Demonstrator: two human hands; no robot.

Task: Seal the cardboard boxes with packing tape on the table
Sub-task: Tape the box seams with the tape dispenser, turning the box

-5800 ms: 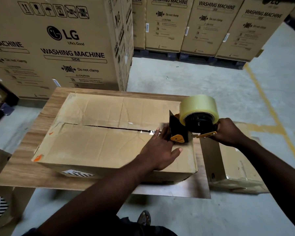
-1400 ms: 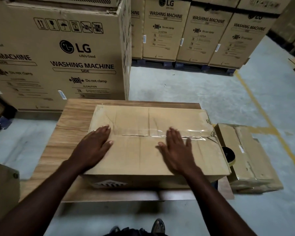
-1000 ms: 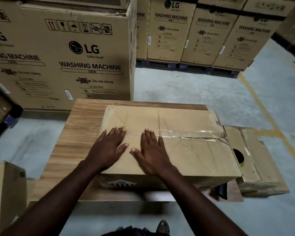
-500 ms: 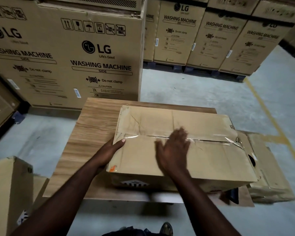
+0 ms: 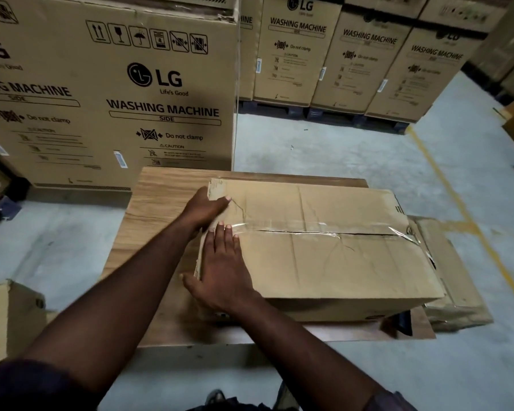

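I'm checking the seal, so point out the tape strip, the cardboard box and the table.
tape strip (image 5: 309, 228): head view, middle, over the seam.
cardboard box (image 5: 339, 271): head view, near top flap.
table (image 5: 161, 203): head view, bare wood left of box.
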